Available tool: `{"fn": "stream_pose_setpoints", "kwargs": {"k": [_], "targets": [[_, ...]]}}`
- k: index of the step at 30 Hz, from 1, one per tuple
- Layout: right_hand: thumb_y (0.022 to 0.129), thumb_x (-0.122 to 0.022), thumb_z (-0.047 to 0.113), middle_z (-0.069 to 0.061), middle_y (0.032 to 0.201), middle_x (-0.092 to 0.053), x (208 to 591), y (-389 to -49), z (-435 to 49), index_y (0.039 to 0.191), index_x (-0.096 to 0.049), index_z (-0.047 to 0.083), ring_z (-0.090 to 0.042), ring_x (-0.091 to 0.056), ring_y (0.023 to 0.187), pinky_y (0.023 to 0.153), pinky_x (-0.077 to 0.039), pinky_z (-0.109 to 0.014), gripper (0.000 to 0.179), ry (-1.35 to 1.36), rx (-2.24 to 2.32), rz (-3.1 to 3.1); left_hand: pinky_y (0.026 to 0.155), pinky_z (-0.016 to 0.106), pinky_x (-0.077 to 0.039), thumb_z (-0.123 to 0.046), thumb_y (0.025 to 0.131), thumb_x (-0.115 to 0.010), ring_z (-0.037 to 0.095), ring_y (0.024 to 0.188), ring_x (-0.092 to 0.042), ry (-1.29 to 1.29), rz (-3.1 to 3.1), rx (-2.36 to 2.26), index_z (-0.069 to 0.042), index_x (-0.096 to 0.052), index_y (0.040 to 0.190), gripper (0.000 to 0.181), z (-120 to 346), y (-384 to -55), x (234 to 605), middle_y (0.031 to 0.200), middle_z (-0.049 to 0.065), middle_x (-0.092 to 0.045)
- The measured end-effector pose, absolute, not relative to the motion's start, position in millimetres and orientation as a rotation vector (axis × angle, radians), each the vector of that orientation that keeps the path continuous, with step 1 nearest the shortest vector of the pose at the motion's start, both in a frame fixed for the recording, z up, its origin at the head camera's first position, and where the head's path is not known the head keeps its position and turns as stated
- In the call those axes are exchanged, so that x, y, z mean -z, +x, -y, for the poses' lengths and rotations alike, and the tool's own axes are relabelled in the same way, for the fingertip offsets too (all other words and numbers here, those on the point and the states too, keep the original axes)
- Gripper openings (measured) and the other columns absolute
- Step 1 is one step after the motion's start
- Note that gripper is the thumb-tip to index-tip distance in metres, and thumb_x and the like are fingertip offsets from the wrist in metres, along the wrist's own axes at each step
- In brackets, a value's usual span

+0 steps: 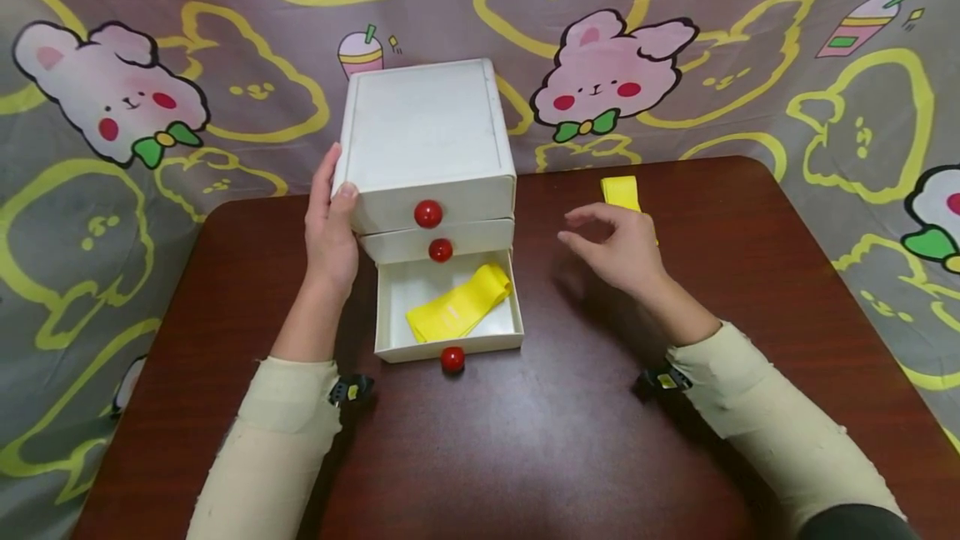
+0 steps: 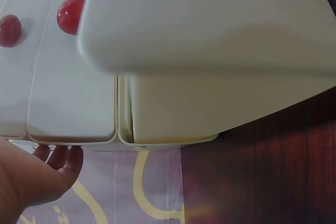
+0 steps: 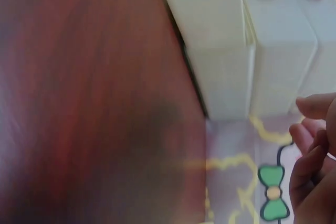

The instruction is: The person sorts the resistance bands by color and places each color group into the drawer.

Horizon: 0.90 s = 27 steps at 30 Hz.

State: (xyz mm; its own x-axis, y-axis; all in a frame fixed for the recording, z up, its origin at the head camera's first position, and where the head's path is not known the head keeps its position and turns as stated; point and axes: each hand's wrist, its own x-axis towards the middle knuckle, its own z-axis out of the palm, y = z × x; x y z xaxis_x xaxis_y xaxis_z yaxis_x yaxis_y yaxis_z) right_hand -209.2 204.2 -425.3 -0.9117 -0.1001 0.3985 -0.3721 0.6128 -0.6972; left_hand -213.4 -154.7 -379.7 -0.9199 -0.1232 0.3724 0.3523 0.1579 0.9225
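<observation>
A white three-drawer cabinet stands at the back of the table, each drawer with a round red knob. Its bottom drawer is pulled out, and a folded yellow band with faint white lettering lies inside. My left hand rests against the cabinet's left side, thumb near the top front corner; in the left wrist view its fingertips touch the side. To the right of the cabinet, my right hand hovers over the table, thumb and forefinger apart, holding nothing. Behind it lies another yellow band, partly hidden by the hand.
The dark brown table has rounded back corners. A patterned curtain with rabbits and yellow outlines hangs close behind the cabinet and along both sides. The pulled-out drawer's red knob juts toward me.
</observation>
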Motion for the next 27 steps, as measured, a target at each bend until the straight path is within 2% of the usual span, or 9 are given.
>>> {"fn": "stream_pose_setpoints", "kwargs": {"k": [6,10,12,18,23,27], "targets": [[0.085,-0.082,0.025,0.001,0.098,-0.074,417.6,-234.4,-229.3,0.105,-0.079,0.011,-0.019,-0.046,0.058,0.052,-0.036,-0.025,0.025,0.335,-1.216,2.420,0.109,0.037,-0.027,-0.035,0.100,-0.046,0.020,0.136,-0.035,-0.223,2.075,1.810,-0.020,-0.035,0.156,0.060,155.3,-213.6,381.1,0.154,-0.002,-0.036],[0.085,-0.081,0.026,-0.002,0.099,-0.074,418.1,-252.0,-243.1,0.107,-0.078,0.010,-0.020,-0.045,0.059,0.052,-0.035,-0.026,0.027,0.273,-1.240,2.393,0.108,0.037,-0.029,-0.035,0.100,-0.046,0.020,0.135,-0.035,-0.232,2.074,1.801,-0.020,-0.035,0.156,0.059,155.3,-213.7,381.2,0.154,-0.002,-0.037],[0.086,-0.081,0.026,-0.004,0.101,-0.074,418.2,-260.1,-248.5,0.109,-0.078,0.008,-0.019,-0.049,0.066,0.055,-0.037,-0.025,0.030,0.223,-1.274,2.401,0.107,0.036,-0.029,-0.035,0.099,-0.047,0.020,0.135,-0.036,-0.235,2.070,1.797,-0.021,-0.036,0.156,0.059,155.1,-213.7,381.3,0.153,-0.002,-0.038],[0.085,-0.082,0.024,-0.010,0.112,-0.071,416.2,-280.9,-260.4,0.120,-0.072,0.004,-0.024,-0.056,0.102,0.075,-0.044,-0.023,0.042,0.066,-1.489,2.462,0.106,0.031,-0.030,-0.031,0.098,-0.048,0.019,0.134,-0.037,-0.259,2.028,1.814,-0.018,-0.038,0.155,0.059,154.7,-214.6,380.7,0.152,0.001,-0.040],[0.087,-0.080,0.026,-0.009,0.120,-0.069,423.3,-297.9,-275.2,0.128,-0.068,0.005,-0.025,-0.056,0.111,0.083,-0.046,-0.024,0.048,0.013,-1.542,2.558,0.106,0.031,-0.030,-0.031,0.098,-0.048,0.020,0.134,-0.037,-0.252,2.029,1.813,-0.017,-0.038,0.155,0.060,154.1,-214.9,380.0,0.153,0.003,-0.040],[0.088,-0.079,0.028,-0.008,0.123,-0.068,433.7,-310.2,-285.8,0.132,-0.066,0.007,-0.024,-0.055,0.116,0.091,-0.047,-0.030,0.051,-0.035,-1.496,2.654,0.106,0.032,-0.030,-0.032,0.097,-0.048,0.020,0.133,-0.038,-0.230,2.032,1.818,-0.019,-0.038,0.155,0.060,154.0,-213.8,381.4,0.153,0.002,-0.039]]}}
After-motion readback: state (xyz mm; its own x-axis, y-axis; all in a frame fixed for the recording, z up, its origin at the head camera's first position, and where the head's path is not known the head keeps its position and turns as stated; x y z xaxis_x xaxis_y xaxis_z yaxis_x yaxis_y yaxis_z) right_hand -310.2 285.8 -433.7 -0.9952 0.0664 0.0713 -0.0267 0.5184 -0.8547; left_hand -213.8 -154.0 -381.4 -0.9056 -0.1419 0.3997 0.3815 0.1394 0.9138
